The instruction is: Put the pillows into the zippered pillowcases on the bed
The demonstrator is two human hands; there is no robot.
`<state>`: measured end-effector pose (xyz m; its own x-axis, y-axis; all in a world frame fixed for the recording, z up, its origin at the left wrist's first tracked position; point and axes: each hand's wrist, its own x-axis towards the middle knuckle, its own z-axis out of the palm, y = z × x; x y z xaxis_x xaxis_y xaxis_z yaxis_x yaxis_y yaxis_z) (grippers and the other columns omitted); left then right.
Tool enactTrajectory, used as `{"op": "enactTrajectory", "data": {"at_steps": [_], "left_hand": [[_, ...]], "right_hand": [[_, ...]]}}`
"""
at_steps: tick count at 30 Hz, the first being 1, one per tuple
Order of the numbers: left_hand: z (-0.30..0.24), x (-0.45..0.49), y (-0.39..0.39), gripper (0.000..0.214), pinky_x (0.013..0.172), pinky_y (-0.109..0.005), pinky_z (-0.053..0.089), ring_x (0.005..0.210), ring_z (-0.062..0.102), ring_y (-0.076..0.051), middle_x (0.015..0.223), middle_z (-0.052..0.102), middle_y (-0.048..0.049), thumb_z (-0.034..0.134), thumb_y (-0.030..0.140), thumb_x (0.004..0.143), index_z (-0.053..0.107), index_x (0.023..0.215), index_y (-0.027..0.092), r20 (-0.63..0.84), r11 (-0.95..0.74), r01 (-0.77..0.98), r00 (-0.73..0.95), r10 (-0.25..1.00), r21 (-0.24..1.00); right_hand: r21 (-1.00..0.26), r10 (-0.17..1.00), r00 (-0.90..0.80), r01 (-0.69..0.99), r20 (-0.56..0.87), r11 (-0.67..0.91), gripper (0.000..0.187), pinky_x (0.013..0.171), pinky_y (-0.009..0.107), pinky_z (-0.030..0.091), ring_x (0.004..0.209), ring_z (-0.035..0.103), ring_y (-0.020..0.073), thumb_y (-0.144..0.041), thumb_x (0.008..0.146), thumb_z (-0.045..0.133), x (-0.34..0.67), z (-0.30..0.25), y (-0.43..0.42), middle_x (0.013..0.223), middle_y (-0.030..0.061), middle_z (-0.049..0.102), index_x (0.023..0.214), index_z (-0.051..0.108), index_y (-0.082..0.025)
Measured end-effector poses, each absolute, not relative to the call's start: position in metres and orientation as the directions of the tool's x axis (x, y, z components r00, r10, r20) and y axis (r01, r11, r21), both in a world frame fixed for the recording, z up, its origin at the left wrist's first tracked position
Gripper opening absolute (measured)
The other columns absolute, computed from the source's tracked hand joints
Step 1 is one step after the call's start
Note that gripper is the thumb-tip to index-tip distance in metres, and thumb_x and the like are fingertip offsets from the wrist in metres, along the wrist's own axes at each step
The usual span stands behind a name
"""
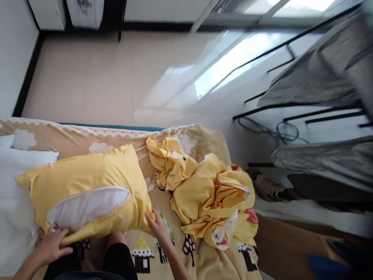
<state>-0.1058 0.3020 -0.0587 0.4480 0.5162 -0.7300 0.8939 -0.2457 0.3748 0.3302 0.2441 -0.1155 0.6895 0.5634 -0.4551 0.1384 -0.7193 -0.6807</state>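
A yellow pillowcase (96, 167) covers a white pillow (87, 206), which shows through a long slit-shaped opening facing up. At the opening's lower left end, my left hand (54, 245) has its fingers against the white pillow and the case's loose edge between fingers and thumb. My right hand (157, 225) is closed on the lower right corner of the pillowcase. The pillow lies across the bed just in front of my legs. Beside it on the right is a crumpled heap of yellow printed cloth (201, 190).
Another white pillow (17, 186) lies at the left. Under everything is a tan printed bedsheet (140, 252). Beyond the bed is a tiled floor (101, 77). A black-framed rack (262, 112) draped with grey cloth stands at the right, near a brown cardboard surface (285, 249).
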Motion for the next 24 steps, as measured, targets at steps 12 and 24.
{"op": "enactTrajectory", "data": {"at_steps": [12,24], "left_hand": [[0.045,-0.146,0.393,0.039,0.07,-0.033,0.048,0.068,0.054,-0.021,0.062,0.055,-0.0018,0.043,0.06,0.068,0.042,0.059,0.023,-0.354,0.125,0.681,0.208,0.912,0.722],[0.049,-0.117,0.381,0.051,0.084,-0.041,0.054,0.093,0.07,-0.031,0.089,0.074,-0.0112,0.06,0.058,0.061,0.066,0.093,0.019,-0.358,0.321,0.245,0.121,0.926,0.915]], "right_hand": [[-0.844,0.824,0.56,0.397,-0.087,-0.36,0.049,0.052,0.026,0.049,0.061,0.061,0.0201,-0.068,0.066,0.067,0.302,0.285,0.308,0.066,0.0042,0.069,0.071,0.069,-0.02],[-0.898,0.792,0.601,0.401,0.109,-0.181,0.049,0.045,0.025,0.039,0.051,0.051,0.0142,-0.06,0.07,0.068,0.25,0.329,0.337,0.057,-0.0027,0.057,0.097,0.069,-0.02]]}}
